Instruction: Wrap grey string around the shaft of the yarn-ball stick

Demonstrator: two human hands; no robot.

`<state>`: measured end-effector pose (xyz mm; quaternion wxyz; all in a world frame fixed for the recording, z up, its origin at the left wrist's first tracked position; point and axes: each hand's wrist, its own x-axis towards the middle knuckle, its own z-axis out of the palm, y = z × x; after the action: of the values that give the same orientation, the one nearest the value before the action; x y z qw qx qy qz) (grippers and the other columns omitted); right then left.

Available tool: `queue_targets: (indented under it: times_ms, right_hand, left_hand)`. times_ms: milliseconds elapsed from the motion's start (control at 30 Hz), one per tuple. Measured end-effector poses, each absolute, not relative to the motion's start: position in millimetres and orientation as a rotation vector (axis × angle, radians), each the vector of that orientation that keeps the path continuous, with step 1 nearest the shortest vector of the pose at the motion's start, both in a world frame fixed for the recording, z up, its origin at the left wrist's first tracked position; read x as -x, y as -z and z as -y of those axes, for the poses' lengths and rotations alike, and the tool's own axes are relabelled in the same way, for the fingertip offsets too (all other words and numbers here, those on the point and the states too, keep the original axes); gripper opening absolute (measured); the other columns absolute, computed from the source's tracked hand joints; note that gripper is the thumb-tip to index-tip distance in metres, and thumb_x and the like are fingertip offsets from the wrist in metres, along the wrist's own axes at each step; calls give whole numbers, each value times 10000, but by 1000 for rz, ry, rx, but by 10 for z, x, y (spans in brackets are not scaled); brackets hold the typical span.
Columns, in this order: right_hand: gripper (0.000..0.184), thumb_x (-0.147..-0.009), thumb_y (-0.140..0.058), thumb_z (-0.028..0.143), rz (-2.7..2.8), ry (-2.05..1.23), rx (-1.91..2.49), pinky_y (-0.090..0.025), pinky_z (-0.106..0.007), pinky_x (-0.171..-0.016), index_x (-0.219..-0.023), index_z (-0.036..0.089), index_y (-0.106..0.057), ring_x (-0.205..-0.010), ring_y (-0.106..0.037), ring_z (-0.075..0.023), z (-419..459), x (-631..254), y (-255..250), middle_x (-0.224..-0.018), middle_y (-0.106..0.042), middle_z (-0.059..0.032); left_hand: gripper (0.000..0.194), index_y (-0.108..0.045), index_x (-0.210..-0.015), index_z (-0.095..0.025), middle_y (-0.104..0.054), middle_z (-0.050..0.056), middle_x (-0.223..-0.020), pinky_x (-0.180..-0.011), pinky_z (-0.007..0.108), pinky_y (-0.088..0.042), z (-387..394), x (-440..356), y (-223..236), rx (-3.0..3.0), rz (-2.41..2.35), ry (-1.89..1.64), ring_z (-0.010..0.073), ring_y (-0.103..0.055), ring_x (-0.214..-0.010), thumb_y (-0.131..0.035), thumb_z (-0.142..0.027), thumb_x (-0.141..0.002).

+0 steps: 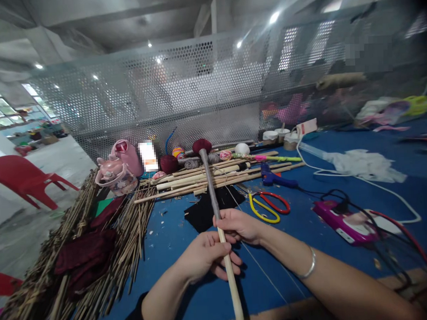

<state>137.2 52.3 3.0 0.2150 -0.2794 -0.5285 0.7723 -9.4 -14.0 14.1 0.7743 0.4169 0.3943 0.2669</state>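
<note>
A pale wooden stick (pixel 232 285) slants up across the middle of the head view. Grey wrapping (pixel 209 179) covers its upper part and widens under a dark red rounded head (pixel 201 145) at the far end. My left hand (pixel 208 256) is closed around the bare wood, thumb on top. Just above it, the fingers of my right hand (pixel 238 226) pinch the stick at the lower end of the grey wrapping. A thin pale thread (pixel 262 270) runs from near my hands toward the front edge. Beyond them lies a black cloth (pixel 204 214).
Scissors (pixel 269 207) with red and yellow handles, a blue glue gun (pixel 275 177) and a magenta power strip (pixel 345 223) lie to the right. Wooden sticks (pixel 179 184) and yarn balls line the back before a perforated metal screen (pixel 197 86). Thin twigs (pixel 132 242) heap at left.
</note>
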Motion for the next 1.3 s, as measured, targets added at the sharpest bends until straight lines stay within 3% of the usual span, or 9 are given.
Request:
queue_targets:
  times_ms: [233, 467, 600, 800, 967, 1067, 1300]
  right_hand:
    - [282, -680, -627, 350, 1539, -1946, 868, -139, -158, -333, -670, 129, -453, -356, -232, -11, -531, -1338, -31, -422, -328, 102]
    - [281, -733, -556, 403, 1404, -2193, 809, -65, -155, -312, -843, 157, -477, -324, -147, -21, -566, -1421, -63, -407, -252, 121]
    - [260, -742, -551, 389, 1451, -2112, 762, -84, -158, -314, -783, 145, -471, -324, -192, -18, -570, -1403, -31, -416, -323, 102]
    - [295, -699, -603, 378, 1526, -1956, 914, -102, -157, -310, -646, 144, -431, -329, -208, -14, -561, -1369, 14, -398, -318, 101]
    - [285, -726, -570, 400, 1378, -2158, 835, -56, -156, -310, -817, 141, -493, -331, -133, -18, -578, -1408, -24, -409, -240, 119]
    - [273, -724, -576, 390, 1378, -2159, 811, -64, -155, -312, -779, 137, -488, -331, -151, -14, -576, -1415, -21, -416, -259, 113]
    - [274, -712, -594, 367, 1529, -1995, 922, -98, -161, -298, -657, 146, -442, -315, -201, -16, -558, -1386, 7, -388, -321, 99]
  left_hand:
    - [326, -483, -666, -131, -528, -19, -456, -370, 170, -369, 113, 26, -4, -1141, -1152, -692, 67, -466, -362, -651, -405, -607]
    - [351, -537, -865, -116, -634, 64, -678, -469, 186, -442, 144, 51, -144, -842, -906, -708, 133, -613, -556, -630, -382, -655]
    - [352, -524, -935, -136, -648, 81, -730, -464, 193, -453, 142, 72, -167, -768, -830, -676, 159, -632, -604, -617, -352, -673]
    - [352, -522, -761, -119, -620, 44, -612, -466, 196, -435, 139, 32, -94, -891, -1056, -672, 129, -599, -513, -655, -411, -617]
    - [341, -552, -907, -130, -648, 71, -732, -469, 177, -435, 132, 68, -155, -760, -845, -678, 132, -620, -588, -620, -369, -673]
    - [358, -538, -974, -138, -650, 88, -793, -470, 177, -441, 132, 84, -155, -745, -782, -634, 145, -631, -632, -597, -356, -696]
    - [308, -532, -787, -113, -607, 35, -600, -436, 175, -435, 139, 54, -50, -925, -1021, -663, 124, -601, -508, -628, -377, -660]
